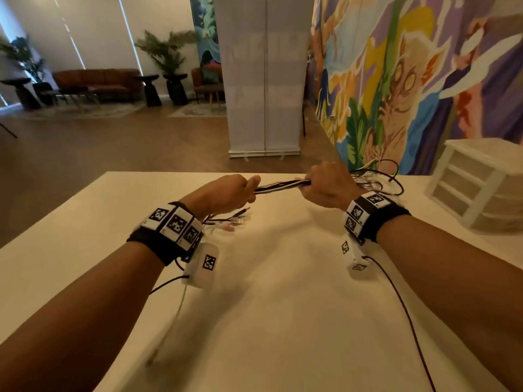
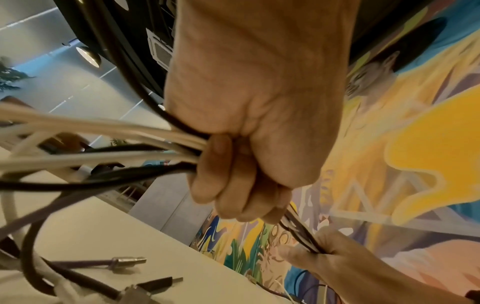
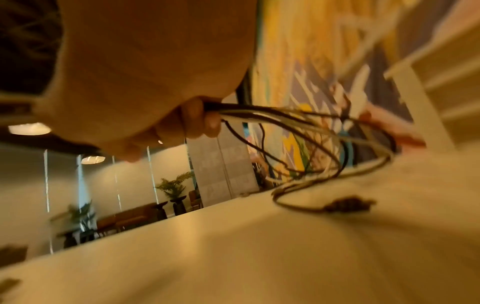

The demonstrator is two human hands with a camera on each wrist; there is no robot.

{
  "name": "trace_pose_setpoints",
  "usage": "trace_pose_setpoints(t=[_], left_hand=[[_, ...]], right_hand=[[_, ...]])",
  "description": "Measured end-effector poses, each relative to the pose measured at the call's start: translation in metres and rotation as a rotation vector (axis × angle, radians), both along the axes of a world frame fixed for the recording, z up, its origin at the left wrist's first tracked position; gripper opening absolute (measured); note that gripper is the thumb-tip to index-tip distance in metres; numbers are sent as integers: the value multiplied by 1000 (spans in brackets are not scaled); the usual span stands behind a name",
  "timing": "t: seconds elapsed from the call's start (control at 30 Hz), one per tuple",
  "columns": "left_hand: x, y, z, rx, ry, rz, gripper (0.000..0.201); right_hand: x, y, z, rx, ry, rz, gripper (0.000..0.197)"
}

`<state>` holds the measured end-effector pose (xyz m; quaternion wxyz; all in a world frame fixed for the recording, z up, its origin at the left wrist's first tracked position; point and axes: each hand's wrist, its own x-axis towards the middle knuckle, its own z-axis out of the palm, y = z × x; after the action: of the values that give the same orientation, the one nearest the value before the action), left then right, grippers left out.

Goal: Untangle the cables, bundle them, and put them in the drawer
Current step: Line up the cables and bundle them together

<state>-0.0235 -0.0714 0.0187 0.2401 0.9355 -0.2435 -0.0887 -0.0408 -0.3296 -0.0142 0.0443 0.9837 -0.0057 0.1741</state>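
Note:
A bundle of black and white cables [image 1: 280, 184] runs taut between my two hands above the white table [image 1: 283, 306]. My left hand [image 1: 226, 193] grips one end in a fist, and the cable plugs [image 1: 235, 220] hang below it onto the table. In the left wrist view my left hand [image 2: 241, 181] has its fingers curled round the cables [image 2: 103, 156]. My right hand [image 1: 328, 183] grips the other end, with loose loops [image 1: 376, 176] trailing behind it. The right wrist view shows my right hand [image 3: 187, 123] and those loops [image 3: 311, 144]. A white drawer unit [image 1: 481, 182] stands at the right.
The drawer unit's drawers all look closed. Thin sensor wires [image 1: 402, 312] hang from my wrist bands across the table. A white banner stand [image 1: 264, 80] and a painted wall [image 1: 410, 80] lie beyond the table's far edge.

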Motion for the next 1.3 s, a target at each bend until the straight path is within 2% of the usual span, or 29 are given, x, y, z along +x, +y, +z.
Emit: trace_pose_setpoints(t=[0.07, 0.13, 0.2, 0.27, 0.3, 0.33, 0.4, 0.47, 0.53, 0.7, 0.83, 1.0, 1.07, 1.13, 1.17, 1.23, 1.3], left_hand=[[4, -2, -4, -1, -2, 8, 64], [8, 2, -8, -15, 6, 29, 61], [10, 5, -9, -45, 8, 46, 59], [9, 1, -8, -86, 15, 31, 58], [8, -3, -7, -104, 14, 18, 57], [7, -5, -5, -114, 14, 14, 54], [3, -8, -3, -118, 14, 16, 52], [2, -6, -7, -118, 15, 1, 54], [-1, 0, -12, -125, 68, -55, 57], [5, 20, -7, -195, 269, -81, 59], [5, 33, -5, -92, 224, -136, 62], [0, 28, -5, -34, 24, -136, 61], [2, 27, -7, -44, -11, -140, 58], [3, 26, -6, -47, -28, -147, 55], [2, 25, -5, -49, -34, -153, 53], [0, 22, -5, -70, -29, -177, 51], [-4, 19, -8, -118, 17, -202, 53]], right_hand=[[-1, 4, 0, 53, 92, -9, 41], [-2, 6, -3, 27, 161, 10, 46], [-8, 19, -5, 23, 146, 65, 65], [-16, 46, -8, 119, 108, 186, 90], [-19, 60, -10, 151, 102, 240, 92], [-23, 74, -12, 185, 104, 273, 86], [-23, 91, -17, 274, 87, 261, 59], [-20, 90, -19, 236, -25, 236, 38], [-18, 82, -14, 133, -78, 214, 41], [-6, 50, -2, 63, -131, 195, 50], [3, 27, 1, 22, -80, 123, 48], [4, 37, -4, 33, 46, 73, 45], [-3, 48, -6, 30, 32, 181, 60], [-10, 67, -11, 108, 34, 311, 78], [-12, 79, -15, 150, 34, 358, 74], [-11, 93, -20, 225, 19, 360, 52], [-8, 90, -16, 164, -90, 327, 27]])
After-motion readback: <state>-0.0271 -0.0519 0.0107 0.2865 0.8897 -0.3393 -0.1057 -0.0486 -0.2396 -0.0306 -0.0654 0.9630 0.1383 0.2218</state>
